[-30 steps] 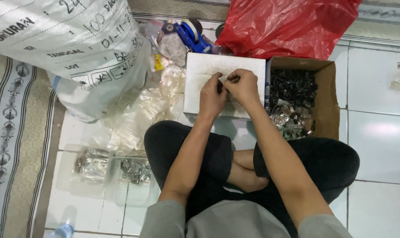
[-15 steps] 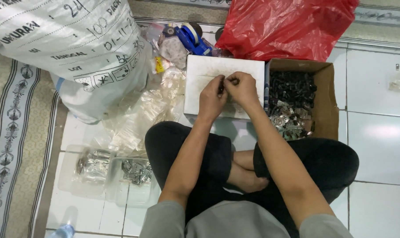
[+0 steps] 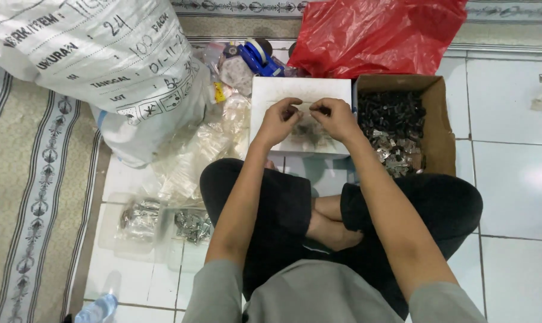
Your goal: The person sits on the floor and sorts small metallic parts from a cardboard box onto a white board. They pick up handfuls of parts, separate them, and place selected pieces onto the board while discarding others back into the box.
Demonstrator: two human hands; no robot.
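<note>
White tray (image 3: 265, 96) in front of a person sitting cross-legged on the floor holds a small heap of dark parts; two filled clear bags (image 3: 163, 221) lie by the knee, while the carton (image 3: 439, 128) alongside looks nearly full, so most appears unpacked. Left hand (image 3: 278, 121) and right hand (image 3: 335, 116) meet over the tray, fingertips pinched on something too small to identify.
</note>
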